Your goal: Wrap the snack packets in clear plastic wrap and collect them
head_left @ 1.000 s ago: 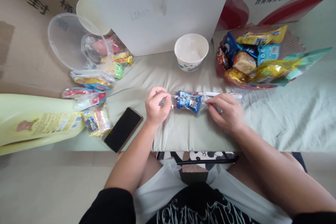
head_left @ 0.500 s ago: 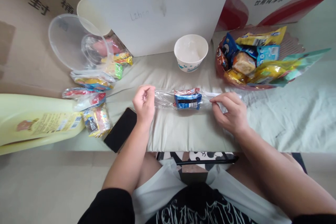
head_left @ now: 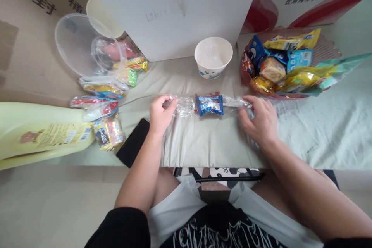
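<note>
Blue packet (head_left: 208, 105) with illegibly blurred print

Head view, apparently steeply downward

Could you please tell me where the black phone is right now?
In the head view, the phone lies left of centre at the near edge of the cloth-covered surface, between the small snack packets and the person's left forearm.

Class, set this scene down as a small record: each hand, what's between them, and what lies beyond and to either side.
Left hand: grips one end of the clear plastic wrap
Right hand: holds its other end
Between hands: blue packet
Beyond: white bowl
To the right: pinkish basket holding wrapped snacks
To the left: dark-screened phone
</note>
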Demonstrator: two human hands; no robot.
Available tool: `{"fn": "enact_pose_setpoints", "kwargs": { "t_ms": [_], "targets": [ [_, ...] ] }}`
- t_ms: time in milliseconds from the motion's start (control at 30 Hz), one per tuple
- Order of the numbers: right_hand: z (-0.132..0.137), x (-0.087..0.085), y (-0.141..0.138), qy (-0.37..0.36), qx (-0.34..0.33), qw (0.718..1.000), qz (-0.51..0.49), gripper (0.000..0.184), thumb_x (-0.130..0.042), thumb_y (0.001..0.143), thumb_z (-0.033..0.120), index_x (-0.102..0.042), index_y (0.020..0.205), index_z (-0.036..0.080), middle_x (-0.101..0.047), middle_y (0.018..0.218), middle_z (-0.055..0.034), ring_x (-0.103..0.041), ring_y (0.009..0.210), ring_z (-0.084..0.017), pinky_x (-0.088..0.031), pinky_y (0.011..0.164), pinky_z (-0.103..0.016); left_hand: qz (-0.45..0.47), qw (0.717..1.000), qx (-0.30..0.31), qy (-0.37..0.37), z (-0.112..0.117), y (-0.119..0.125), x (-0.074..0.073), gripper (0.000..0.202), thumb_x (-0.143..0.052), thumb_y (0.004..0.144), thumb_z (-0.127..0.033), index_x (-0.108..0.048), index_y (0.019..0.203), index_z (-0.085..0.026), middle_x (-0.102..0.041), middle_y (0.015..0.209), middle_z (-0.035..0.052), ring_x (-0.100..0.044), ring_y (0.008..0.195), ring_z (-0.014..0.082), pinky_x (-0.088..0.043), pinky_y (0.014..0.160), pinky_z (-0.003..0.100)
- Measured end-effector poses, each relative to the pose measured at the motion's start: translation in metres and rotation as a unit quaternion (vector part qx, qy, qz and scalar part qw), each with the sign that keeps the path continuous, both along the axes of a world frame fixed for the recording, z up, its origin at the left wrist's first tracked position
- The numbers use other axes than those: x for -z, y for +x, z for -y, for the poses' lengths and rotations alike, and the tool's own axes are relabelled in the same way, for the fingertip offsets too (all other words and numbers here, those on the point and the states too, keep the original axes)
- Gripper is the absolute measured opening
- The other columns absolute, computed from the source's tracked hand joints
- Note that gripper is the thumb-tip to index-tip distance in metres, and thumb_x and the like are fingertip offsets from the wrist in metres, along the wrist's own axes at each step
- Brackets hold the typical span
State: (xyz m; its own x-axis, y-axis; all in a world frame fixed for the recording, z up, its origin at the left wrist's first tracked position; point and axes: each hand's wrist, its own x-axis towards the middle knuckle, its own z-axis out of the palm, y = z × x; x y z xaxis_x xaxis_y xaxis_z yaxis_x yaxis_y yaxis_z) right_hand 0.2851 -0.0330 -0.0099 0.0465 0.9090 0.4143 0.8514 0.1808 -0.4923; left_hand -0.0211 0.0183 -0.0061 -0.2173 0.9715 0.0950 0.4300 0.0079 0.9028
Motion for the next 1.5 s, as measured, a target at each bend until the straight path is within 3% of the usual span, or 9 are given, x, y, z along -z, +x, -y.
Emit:
{"fn": "enact_pose_setpoints", "kwargs": {
  "t_ms": [133, 333, 467, 667, 900, 1100, 1300, 1400, 1500],
  "targets": [
    [-0.001, -0.009, 0.002, 0.003, 0.012, 0.995, -0.095, 0.009, -0.058, 0.087, 0.021, -0.065, 0.090, 0.023, -0.065, 0.075, -0.0024, -0.060, 0.069, -0.019, -0.048, 0.069, -0.035, -0.021, 0.999, -0.002, 0.032, 0.002, 0.001, -0.008, 0.027, -0.064, 0.090, -0.041, -0.072, 0.083, -0.017, -0.070, 0.084, 0.0045, -0.064, 0.078, 0.0157, -0.049, 0.064, 0.024],
    [0.004, -0.010, 0.000, -0.058, 0.049, 0.965, -0.250, 0.008, -0.054, 0.095, 0.026, -0.061, 0.100, 0.025, -0.067, 0.075, 0.0014, -0.066, 0.067, -0.016, -0.051, 0.069, -0.033, -0.010, 0.997, -0.042, 0.057, 0.004, 0.002, -0.012, 0.034, -0.058, 0.096, -0.046, -0.067, 0.078, -0.018, -0.064, 0.070, 0.0005, -0.055, 0.057, 0.0100, -0.044, 0.054, 0.021],
    [0.005, -0.012, -0.001, -0.044, 0.070, 0.954, -0.288, 0.008, -0.053, 0.097, 0.027, -0.058, 0.103, 0.024, -0.066, 0.066, 0.0040, -0.067, 0.060, -0.015, -0.050, 0.063, -0.030, 0.049, 0.996, -0.072, 0.023, 0.002, -0.001, -0.007, 0.037, -0.055, 0.098, -0.047, -0.062, 0.075, -0.020, -0.048, 0.047, -0.0058, -0.043, 0.039, 0.0081, -0.033, 0.041, 0.021],
    [0.005, -0.012, -0.001, -0.070, 0.073, 0.947, -0.304, 0.009, -0.053, 0.098, 0.031, -0.058, 0.102, 0.025, -0.062, 0.060, 0.0051, -0.064, 0.056, -0.015, -0.049, 0.060, -0.029, 0.088, 0.994, -0.017, -0.068, 0.001, -0.001, -0.007, 0.033, -0.059, 0.096, -0.043, -0.061, 0.072, -0.020, -0.040, 0.038, -0.0079, -0.033, 0.031, 0.0080, -0.024, 0.035, 0.022],
    [0.003, -0.011, 0.001, -0.007, 0.092, 0.965, -0.247, 0.008, -0.056, 0.092, 0.025, -0.064, 0.092, 0.024, -0.065, 0.079, -0.0014, -0.060, 0.068, -0.016, -0.046, 0.065, -0.031, 0.104, 0.993, 0.014, -0.057, -0.002, 0.002, -0.011, 0.015, -0.070, 0.085, -0.034, -0.065, 0.088, -0.021, -0.048, 0.049, -0.0074, -0.049, 0.044, 0.0095, -0.037, 0.044, 0.020],
    [0.005, -0.014, 0.003, -0.062, 0.049, 0.958, -0.275, 0.019, -0.053, 0.091, 0.025, -0.072, 0.096, 0.024, -0.068, 0.080, -0.0005, -0.062, 0.070, -0.016, -0.048, 0.069, -0.032, 0.069, 0.993, 0.057, -0.079, -0.001, 0.004, -0.012, 0.016, -0.071, 0.081, -0.033, -0.066, 0.080, -0.019, -0.064, 0.059, -0.0019, -0.055, 0.048, 0.0103, -0.042, 0.046, 0.021],
    [0.001, -0.013, -0.003, -0.065, 0.044, 0.932, -0.354, 0.007, -0.071, 0.076, 0.024, -0.065, 0.079, 0.023, -0.067, 0.075, 0.0015, -0.062, 0.069, -0.014, -0.050, 0.068, -0.030, 0.135, 0.986, 0.061, -0.077, 0.001, 0.006, -0.012, 0.020, -0.074, 0.080, -0.037, -0.067, 0.077, -0.019, -0.064, 0.058, -0.0012, -0.057, 0.047, 0.0110, -0.042, 0.044, 0.021],
    [-0.003, -0.012, -0.005, -0.060, 0.054, 0.907, -0.414, 0.010, -0.066, 0.072, 0.018, -0.061, 0.078, 0.023, -0.068, 0.080, 0.0008, -0.062, 0.070, -0.013, -0.049, 0.064, -0.028, 0.176, 0.982, 0.037, -0.060, 0.000, 0.007, -0.011, 0.023, -0.078, 0.077, -0.037, -0.069, 0.085, -0.018, -0.071, 0.070, 0.0017, -0.060, 0.053, 0.0108, -0.046, 0.047, 0.021],
    [-0.006, -0.011, -0.005, -0.078, 0.054, 0.899, -0.428, 0.019, -0.059, 0.069, 0.014, -0.062, 0.086, 0.023, -0.071, 0.089, -0.0009, -0.060, 0.069, -0.012, -0.046, 0.060, -0.026, 0.201, 0.977, 0.016, -0.066, -0.001, 0.008, -0.010, 0.027, -0.079, 0.074, -0.033, -0.069, 0.094, -0.019, -0.076, 0.084, 0.0042, -0.059, 0.054, 0.0087, -0.046, 0.049, 0.020]
  ]
}}
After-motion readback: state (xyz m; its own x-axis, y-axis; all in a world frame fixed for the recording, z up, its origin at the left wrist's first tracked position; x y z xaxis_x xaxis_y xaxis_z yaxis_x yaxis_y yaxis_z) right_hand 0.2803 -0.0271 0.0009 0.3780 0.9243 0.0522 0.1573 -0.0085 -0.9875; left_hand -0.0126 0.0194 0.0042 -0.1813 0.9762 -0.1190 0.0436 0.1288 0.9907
